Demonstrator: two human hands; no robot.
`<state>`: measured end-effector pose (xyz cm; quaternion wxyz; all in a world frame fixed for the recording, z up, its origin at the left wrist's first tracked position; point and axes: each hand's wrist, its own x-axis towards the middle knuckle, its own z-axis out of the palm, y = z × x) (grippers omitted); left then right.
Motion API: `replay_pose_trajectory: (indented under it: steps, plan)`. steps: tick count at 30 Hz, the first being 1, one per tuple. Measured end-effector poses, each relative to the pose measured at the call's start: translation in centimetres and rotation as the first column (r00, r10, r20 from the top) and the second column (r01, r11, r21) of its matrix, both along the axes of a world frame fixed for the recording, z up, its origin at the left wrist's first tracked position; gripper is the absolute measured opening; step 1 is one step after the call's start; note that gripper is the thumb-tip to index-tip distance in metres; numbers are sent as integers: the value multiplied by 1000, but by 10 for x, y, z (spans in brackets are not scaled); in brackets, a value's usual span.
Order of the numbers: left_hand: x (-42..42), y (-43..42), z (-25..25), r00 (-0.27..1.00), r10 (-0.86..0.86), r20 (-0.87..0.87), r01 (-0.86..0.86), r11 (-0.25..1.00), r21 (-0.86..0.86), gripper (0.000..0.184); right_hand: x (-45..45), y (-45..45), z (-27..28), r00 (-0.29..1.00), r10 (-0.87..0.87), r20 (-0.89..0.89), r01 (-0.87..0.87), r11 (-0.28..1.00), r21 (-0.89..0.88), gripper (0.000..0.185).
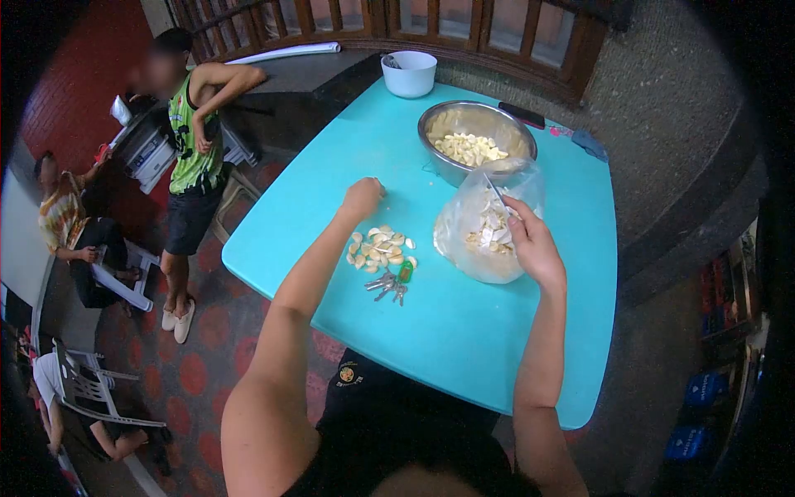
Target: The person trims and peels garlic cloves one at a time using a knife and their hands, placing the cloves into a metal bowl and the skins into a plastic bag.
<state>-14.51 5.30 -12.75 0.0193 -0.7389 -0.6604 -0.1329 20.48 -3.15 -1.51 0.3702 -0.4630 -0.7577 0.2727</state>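
Note:
My left hand (364, 199) is closed above the turquoise table (348, 306), its fingers curled so that what they hold, if anything, is hidden. Below it lies a pile of unpeeled cloves (377, 249), beside a bunch of keys (387, 286) with a green tag (406, 272). My right hand (537, 248) grips a knife (495, 190), its blade pointing up and left over a clear plastic bag (472, 214) with pale peelings inside. Behind the bag stands a steel bowl (426, 137) holding peeled cloves (469, 150).
A white bowl (409, 79) sits at the table's back edge. Near the back right are a dark long object (522, 115) and a grey-blue cloth (590, 145). At left, a person in green (195, 141) stands, and another person (70, 215) sits.

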Motion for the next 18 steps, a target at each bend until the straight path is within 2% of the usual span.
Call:
replay_pose_trajectory:
  steps: [1, 4, 7, 8, 10, 12, 14, 15, 18]
  plan:
    - [3, -1, -4, 999, 41, 32, -42, 998, 37, 22, 0, -1, 1, 1000, 0, 2, 0, 1000, -23, 34]
    - [-2, 1, -8, 999, -37, 2, 37, 994, 99, 16, 0, -3, 2, 1000, 3, -13, -4, 999, -50, 34]
    - [3, -2, 16, 911, 4, 412, -28, 998, 51, 14, 5, 0, 1, 998, 13, -54, -14, 1000, -11, 34]
    - [12, -2, 30, 794, -75, 603, 41, 997, 69, 14, 4, -3, 5, 998, 13, -69, -15, 1000, -19, 34]
    - [41, -15, 67, 432, -191, 881, 167, 977, 130, 14, 4, -1, 6, 994, 8, -108, -12, 1000, -29, 34]
    - [89, -44, 112, 169, -237, 957, 257, 948, 189, 14, 2, 4, -1, 988, 4, -152, -10, 999, -38, 34]
    - [125, -55, 128, -2, -267, 964, 350, 902, 251, 14, 1, 0, 8, 954, 8, -301, -70, 978, -198, 34]
    - [140, -61, 135, -31, -249, 968, 334, 910, 245, 14, 0, -5, 14, 928, -2, -374, -105, 958, -267, 34]
    - [172, -66, 142, -114, -239, 964, 304, 916, 263, 16, -3, -22, 32, 810, 13, -587, -224, 931, -289, 35]
